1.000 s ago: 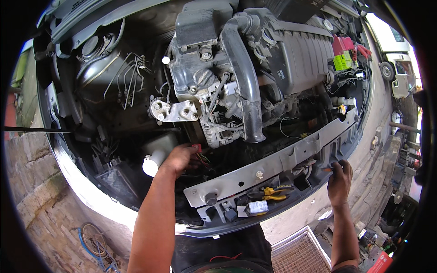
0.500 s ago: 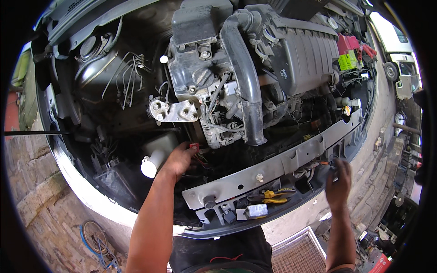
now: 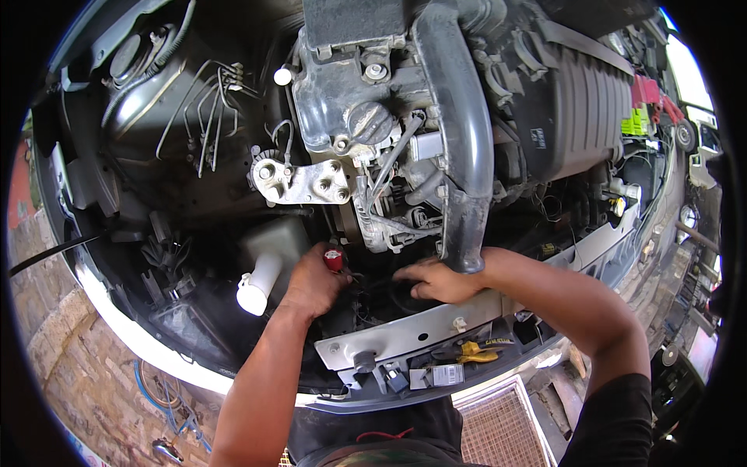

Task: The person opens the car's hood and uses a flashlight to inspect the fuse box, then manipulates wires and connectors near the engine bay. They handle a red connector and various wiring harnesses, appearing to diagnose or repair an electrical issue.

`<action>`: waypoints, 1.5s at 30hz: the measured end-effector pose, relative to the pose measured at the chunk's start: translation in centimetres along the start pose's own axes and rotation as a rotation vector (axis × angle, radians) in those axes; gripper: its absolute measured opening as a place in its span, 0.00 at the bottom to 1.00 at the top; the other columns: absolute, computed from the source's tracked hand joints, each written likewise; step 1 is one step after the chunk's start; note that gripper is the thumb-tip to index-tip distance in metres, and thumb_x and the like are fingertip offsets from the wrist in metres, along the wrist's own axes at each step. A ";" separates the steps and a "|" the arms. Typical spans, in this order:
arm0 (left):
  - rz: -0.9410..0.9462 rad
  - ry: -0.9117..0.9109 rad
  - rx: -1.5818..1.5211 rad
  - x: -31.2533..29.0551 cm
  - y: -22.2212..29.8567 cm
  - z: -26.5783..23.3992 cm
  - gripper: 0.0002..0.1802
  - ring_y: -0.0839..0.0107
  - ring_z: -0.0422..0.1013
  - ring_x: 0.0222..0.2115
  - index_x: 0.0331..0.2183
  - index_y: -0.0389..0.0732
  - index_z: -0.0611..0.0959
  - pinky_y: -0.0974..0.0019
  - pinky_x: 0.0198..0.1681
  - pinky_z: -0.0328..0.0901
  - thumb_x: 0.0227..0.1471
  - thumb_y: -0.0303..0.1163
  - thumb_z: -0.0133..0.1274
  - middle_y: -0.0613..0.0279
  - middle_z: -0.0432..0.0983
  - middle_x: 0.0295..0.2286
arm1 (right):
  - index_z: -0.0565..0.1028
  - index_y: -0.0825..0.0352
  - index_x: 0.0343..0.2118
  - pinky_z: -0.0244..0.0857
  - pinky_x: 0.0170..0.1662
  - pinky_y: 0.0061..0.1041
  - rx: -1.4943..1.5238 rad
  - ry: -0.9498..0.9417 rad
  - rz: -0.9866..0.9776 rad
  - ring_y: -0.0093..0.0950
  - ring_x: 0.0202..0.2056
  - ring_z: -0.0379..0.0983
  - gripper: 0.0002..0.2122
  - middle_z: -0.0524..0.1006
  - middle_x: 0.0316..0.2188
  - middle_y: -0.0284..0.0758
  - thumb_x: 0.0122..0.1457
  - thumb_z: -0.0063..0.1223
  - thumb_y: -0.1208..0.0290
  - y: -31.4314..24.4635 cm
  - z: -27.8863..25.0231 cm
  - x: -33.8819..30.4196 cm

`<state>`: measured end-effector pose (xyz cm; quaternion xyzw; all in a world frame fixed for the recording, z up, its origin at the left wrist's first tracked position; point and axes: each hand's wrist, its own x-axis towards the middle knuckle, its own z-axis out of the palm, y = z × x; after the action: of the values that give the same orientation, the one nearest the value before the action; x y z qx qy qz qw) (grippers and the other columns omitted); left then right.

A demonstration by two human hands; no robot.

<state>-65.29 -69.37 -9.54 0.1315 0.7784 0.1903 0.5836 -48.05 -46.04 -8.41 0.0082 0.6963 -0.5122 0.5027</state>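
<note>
In the engine bay, my left hand [image 3: 315,282] is closed around a small red piece with a pale end [image 3: 334,260], whose kind I cannot make out. Beside that hand on its left is a white filler neck with a white cap [image 3: 255,294], rising from a dark reservoir. My right hand [image 3: 445,280] reaches in over the grey front crossmember [image 3: 405,331], fingers stretched toward the left hand and apart. Nothing shows in it. Thin wires [image 3: 359,288] lie in the dark gap between the hands. The end of a black air duct [image 3: 464,253] hangs beside my right wrist.
Engine cover [image 3: 320,117] and black air filter box [image 3: 572,105] fill the far side. A silver bracket [image 3: 302,185] stands beyond my left hand. Yellow-handled pliers [image 3: 473,354] and a small white-and-grey box [image 3: 447,375] lie on the front ledge. A mesh rack [image 3: 498,424] is below.
My right hand has come from the front ledge at the right into the engine bay near the left hand. The left hand still holds the red piece. The view has shifted closer to the engine.
</note>
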 end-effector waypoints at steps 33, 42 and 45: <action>0.023 0.032 0.266 -1.1 1.7 1.6 0.13 0.34 0.79 0.45 0.48 0.39 0.79 0.38 0.47 0.74 0.61 0.25 0.57 0.36 0.83 0.40 | 0.72 0.65 0.64 0.73 0.57 0.48 0.116 0.056 0.036 0.52 0.52 0.81 0.27 0.83 0.46 0.54 0.64 0.65 0.62 1.6 3.2 8.5; 0.084 0.069 0.253 -1.0 1.1 1.6 0.16 0.34 0.79 0.44 0.48 0.40 0.79 0.37 0.47 0.73 0.58 0.22 0.59 0.36 0.83 0.40 | 0.77 0.66 0.60 0.75 0.53 0.43 0.089 -0.047 0.127 0.49 0.48 0.83 0.22 0.85 0.45 0.52 0.66 0.62 0.63 -0.2 2.2 8.3; 0.050 0.069 0.262 -0.9 1.4 1.6 0.17 0.34 0.79 0.45 0.48 0.40 0.79 0.38 0.47 0.73 0.57 0.23 0.61 0.36 0.83 0.40 | 0.79 0.67 0.57 0.76 0.51 0.44 0.104 -0.045 0.107 0.50 0.45 0.84 0.20 0.85 0.42 0.52 0.66 0.63 0.64 0.4 3.0 8.6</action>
<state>-63.54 -68.29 -8.52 0.2194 0.8127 0.1059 0.5293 -49.98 -52.31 -14.69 0.0600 0.6558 -0.5202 0.5439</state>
